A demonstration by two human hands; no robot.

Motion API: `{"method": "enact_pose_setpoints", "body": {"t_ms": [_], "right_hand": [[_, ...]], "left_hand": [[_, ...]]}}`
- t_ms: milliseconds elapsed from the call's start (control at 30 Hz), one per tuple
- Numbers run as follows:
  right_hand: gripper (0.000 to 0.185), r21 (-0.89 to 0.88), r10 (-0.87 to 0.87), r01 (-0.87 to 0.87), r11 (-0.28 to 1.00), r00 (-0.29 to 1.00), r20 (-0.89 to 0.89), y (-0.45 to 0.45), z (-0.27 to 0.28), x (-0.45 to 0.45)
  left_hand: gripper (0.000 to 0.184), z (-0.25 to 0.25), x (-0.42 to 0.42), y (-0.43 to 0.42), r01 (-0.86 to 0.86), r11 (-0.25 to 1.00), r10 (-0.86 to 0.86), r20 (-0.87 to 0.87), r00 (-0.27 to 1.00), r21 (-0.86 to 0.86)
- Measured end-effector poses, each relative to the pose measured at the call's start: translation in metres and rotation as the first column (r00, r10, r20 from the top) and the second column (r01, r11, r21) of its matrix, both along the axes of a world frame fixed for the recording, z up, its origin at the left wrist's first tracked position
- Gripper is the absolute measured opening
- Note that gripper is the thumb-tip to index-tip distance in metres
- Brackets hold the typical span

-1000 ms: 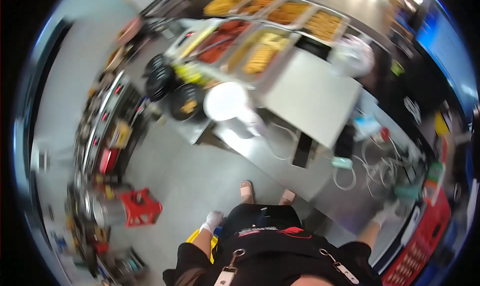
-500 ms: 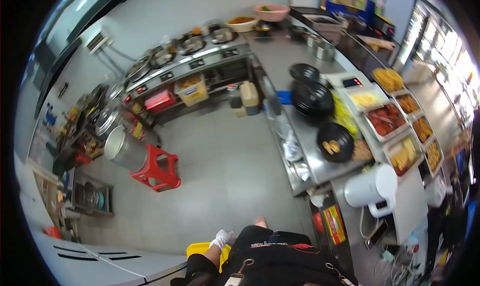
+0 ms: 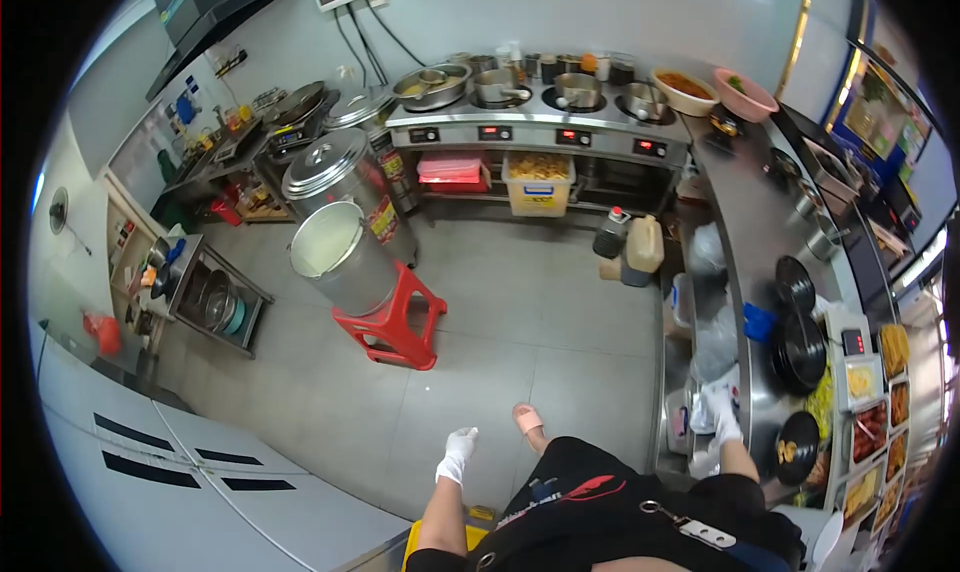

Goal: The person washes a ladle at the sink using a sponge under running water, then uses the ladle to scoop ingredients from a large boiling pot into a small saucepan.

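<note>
My left hand (image 3: 457, 454), in a white glove, hangs in front of my body above the floor. Its fingers are curled together, and nothing shows in them. My right hand (image 3: 722, 417), also gloved in white, is beside the counter's left edge, close to white plastic bags (image 3: 712, 347) on the shelf below. The glove blends with the pale plastic, so I cannot see how its fingers are set or whether they touch it. On the counter beside that arm are a black pan (image 3: 797, 450) with pieces of food and stacked black bowls (image 3: 800, 352).
A metal pot (image 3: 345, 262) stands on a red stool (image 3: 400, 322), with a lidded steel drum (image 3: 330, 167) behind it. Burners (image 3: 575, 102) line the back wall. Jugs (image 3: 642, 247) sit on the floor. White cabinets (image 3: 190, 482) are at left, food trays (image 3: 868, 432) at right.
My view has turned left and I have stepped forward, so the stove and stool appear more central. My right hand has come into view by the counter. My left hand is raised farther forward.
</note>
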State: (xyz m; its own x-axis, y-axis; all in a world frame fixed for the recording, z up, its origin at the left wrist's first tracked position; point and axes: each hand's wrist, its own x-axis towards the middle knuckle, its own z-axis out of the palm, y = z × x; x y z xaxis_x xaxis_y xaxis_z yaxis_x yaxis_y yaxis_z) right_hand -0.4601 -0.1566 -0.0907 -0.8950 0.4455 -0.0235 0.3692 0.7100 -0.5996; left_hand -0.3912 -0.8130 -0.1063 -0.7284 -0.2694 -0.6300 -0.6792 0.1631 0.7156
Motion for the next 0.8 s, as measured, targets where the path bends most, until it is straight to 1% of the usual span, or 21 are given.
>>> {"method": "enact_pose_setpoints", "body": {"t_ms": [33, 67, 100, 133, 167, 200, 233, 267, 300, 333, 367, 433, 467, 533, 600, 633, 667, 700, 733, 800], "right_hand": [[0.028, -0.187, 0.064, -0.052, 0.981, 0.997, 0.054, -0.038, 0.067, -0.06], [0.027, -0.402, -0.062, 0.072, 0.913, 0.997, 0.038, -0.049, 0.057, -0.131], [0.027, -0.217, 0.095, -0.136, 0.967, 0.978, -0.188, -0.058, 0.058, -0.202], [0.026, -0.085, 0.196, -0.226, 0.97, 0.942, -0.272, -0.104, 0.118, -0.253], [0.028, 0.045, 0.268, -0.272, 0.961, 0.884, -0.382, -0.128, 0.134, -0.321], [0.027, -0.09, 0.266, -0.344, 0.935, 0.844, -0.466, -0.181, 0.196, -0.362], [0.024, -0.045, 0.351, -0.446, 0.894, 0.758, -0.55, -0.234, 0.263, -0.392], [0.024, -0.046, 0.373, -0.477, 0.878, 0.741, -0.558, -0.274, 0.307, -0.436], [0.026, 0.126, 0.458, -0.498, 0.858, 0.63, -0.627, -0.309, 0.342, -0.479], [0.028, 0.188, 0.523, -0.578, 0.794, 0.493, -0.696, -0.345, 0.381, -0.513], [0.03, 0.257, 0.564, -0.565, 0.784, 0.475, -0.675, -0.376, 0.418, -0.543], [0.033, 0.404, 0.618, -0.512, 0.758, 0.365, -0.696, -0.423, 0.489, -0.577], [0.034, 0.472, 0.642, -0.472, 0.744, 0.311, -0.701, -0.447, 0.525, -0.593], [0.036, 0.587, 0.659, -0.302, 0.751, 0.289, -0.695, -0.465, 0.581, -0.632], [0.039, 0.686, 0.689, -0.076, 0.724, 0.132, -0.713, -0.456, 0.625, -0.677], [0.031, 0.659, 0.657, -0.021, 0.752, 0.103, -0.747, -0.457, 0.651, -0.687], [0.033, 0.701, 0.691, 0.049, 0.711, 0.133, -0.71, -0.443, 0.682, -0.703], [0.037, 0.676, 0.666, 0.056, 0.735, 0.124, -0.735, -0.434, 0.694, -0.694], [0.035, 0.643, 0.621, 0.125, 0.756, 0.174, -0.764, -0.434, 0.718, -0.69], [0.034, 0.502, 0.498, 0.205, 0.84, 0.072, -0.864, -0.41, 0.757, -0.708]], "left_hand": [[0.044, -0.009, -0.002, -0.025, 0.117, 0.976, -0.126, -0.041, 0.991, -0.184], [0.045, -0.017, -0.011, -0.047, 0.215, 0.904, -0.26, -0.077, 0.962, -0.371], [0.043, -0.013, -0.01, -0.061, 0.119, 0.929, -0.15, -0.064, 0.987, -0.352], [0.039, 0.0, -0.006, -0.078, 0.217, 0.777, -0.32, -0.074, 0.944, -0.591], [0.03, -0.031, 0.003, -0.108, 0.286, 0.598, -0.488, -0.057, 0.871, -0.749], [0.024, -0.037, 0.012, -0.123, 0.305, 0.621, -0.377, 0.067, 0.924, -0.722], [0.032, -0.018, 0.013, -0.129, 0.714, 0.368, -0.425, 0.575, 0.699, -0.596], [0.032, -0.004, -0.004, -0.134, 0.75, 0.419, -0.395, 0.64, 0.659, -0.512], [0.031, 0.002, -0.02, -0.14, 0.713, 0.492, -0.347, 0.639, 0.687, -0.5], [0.031, 0.006, -0.042, -0.145, 0.659, 0.56, -0.303, 0.616, 0.727, -0.502], [0.031, 0.006, -0.069, -0.152, 0.605, 0.6, -0.284, 0.568, 0.772, -0.523], [0.031, 0.005, -0.132, -0.166, 0.493, 0.67, -0.255, 0.452, 0.855, -0.555], [0.031, 0.004, -0.165, -0.172, 0.447, 0.694, -0.256, 0.386, 0.886, -0.565], [0.03, 0.0, -0.231, -0.186, 0.349, 0.756, -0.265, 0.229, 0.937, -0.554], [0.03, 0.007, -0.295, -0.198, 0.24, 0.838, -0.251, 0.046, 0.967, -0.49], [0.03, 0.013, -0.325, -0.201, 0.186, 0.88, -0.227, -0.045, 0.973, -0.438], [0.03, 0.023, -0.355, -0.202, 0.14, 0.914, -0.2, -0.122, 0.972, -0.382], [0.03, 0.035, -0.383, -0.202, 0.107, 0.938, -0.175, -0.183, 0.967, -0.33], [0.03, 0.05, -0.41, -0.201, 0.085, 0.954, -0.156, -0.234, 0.96, -0.288], [0.029, 0.08, -0.462, -0.195, 0.084, 0.97, -0.157, -0.319, 0.935, -0.23]]}}
